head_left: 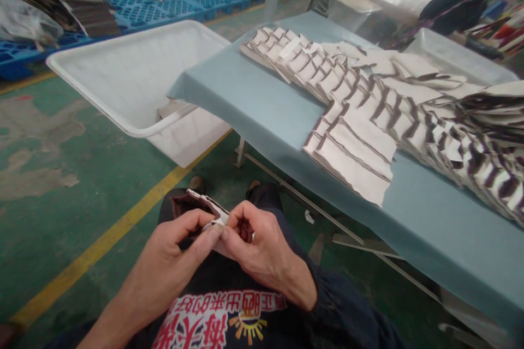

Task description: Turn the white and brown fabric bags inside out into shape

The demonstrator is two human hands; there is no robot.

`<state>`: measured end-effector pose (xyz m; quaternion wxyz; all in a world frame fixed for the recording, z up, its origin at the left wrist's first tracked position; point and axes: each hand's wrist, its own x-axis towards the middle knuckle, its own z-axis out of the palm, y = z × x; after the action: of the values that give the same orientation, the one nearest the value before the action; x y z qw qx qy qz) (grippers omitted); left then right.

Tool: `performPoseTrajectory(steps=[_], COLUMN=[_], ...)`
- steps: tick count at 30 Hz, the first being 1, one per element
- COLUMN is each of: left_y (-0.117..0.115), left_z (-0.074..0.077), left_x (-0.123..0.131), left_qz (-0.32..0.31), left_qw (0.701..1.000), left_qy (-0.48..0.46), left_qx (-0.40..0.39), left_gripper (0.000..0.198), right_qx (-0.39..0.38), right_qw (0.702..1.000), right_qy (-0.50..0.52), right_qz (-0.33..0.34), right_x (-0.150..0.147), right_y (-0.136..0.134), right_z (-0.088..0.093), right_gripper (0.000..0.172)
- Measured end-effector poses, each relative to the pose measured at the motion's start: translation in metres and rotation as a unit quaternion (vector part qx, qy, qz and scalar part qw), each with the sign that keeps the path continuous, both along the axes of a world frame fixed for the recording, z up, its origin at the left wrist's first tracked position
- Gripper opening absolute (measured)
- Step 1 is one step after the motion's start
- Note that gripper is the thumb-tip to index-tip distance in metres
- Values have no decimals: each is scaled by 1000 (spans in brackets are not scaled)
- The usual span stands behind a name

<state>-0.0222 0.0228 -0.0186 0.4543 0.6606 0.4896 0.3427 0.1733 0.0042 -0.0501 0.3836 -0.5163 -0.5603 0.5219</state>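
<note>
Over my lap, a folded cream fabric piece with a dark brown lining [195, 203] is held between both hands. My left hand [174, 253] pinches its near edge between thumb and forefinger. Right beside it, my right hand [262, 242] pinches the same edge, fingertips almost touching the left ones. Part of the piece is hidden behind my fingers. On the table to the right, cream pieces with dark brown edges [354, 147] lie in overlapping rows.
The blue-covered table [262, 112] slants along my right side. A large white plastic bin [135, 79] stands on the green floor at the table's far left end. Blue pallets [151, 8] with goods lie behind it. A person [454, 11] is at the upper right.
</note>
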Motion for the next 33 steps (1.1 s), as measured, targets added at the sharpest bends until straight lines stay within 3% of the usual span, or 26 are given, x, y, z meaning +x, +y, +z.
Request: performPoseTrajectory(steps=[4,11,16,20,23,28,33], left_y=[-2,-4,-10,-13,-12,-9,-9], left_z=[-5,-8,-15,-21,-20,-16,-23], left_x=[0,1,0,7,13,5,-12], left_qz=[13,25,39,117,146,97,43], left_qw=[999,997,998,992,988,995,999], left_qy=[18,15,-9,-46,-36,-5,1], left_qx=[31,74,41,-1,12,39,4], left_gripper=[32,28,31,32,34,39,38], right_qx=[24,-11,55,100,53,-98,-95], right_qw=[999,999,997,989,995,986,988], right_qy=[-9,32,-5,-69,-33,129,121], right_qz=[-33,-38,-61,-81,-84,-31,-26], right_x=[-6,-11,-19,-35,-41,-34,-23], right_y=[-3,-6,-10,-15,-15,-7,-5], right_z=[-7,-10,-15,-19,-16,-5,1], right_gripper=[31,32,25,25,27,45,49])
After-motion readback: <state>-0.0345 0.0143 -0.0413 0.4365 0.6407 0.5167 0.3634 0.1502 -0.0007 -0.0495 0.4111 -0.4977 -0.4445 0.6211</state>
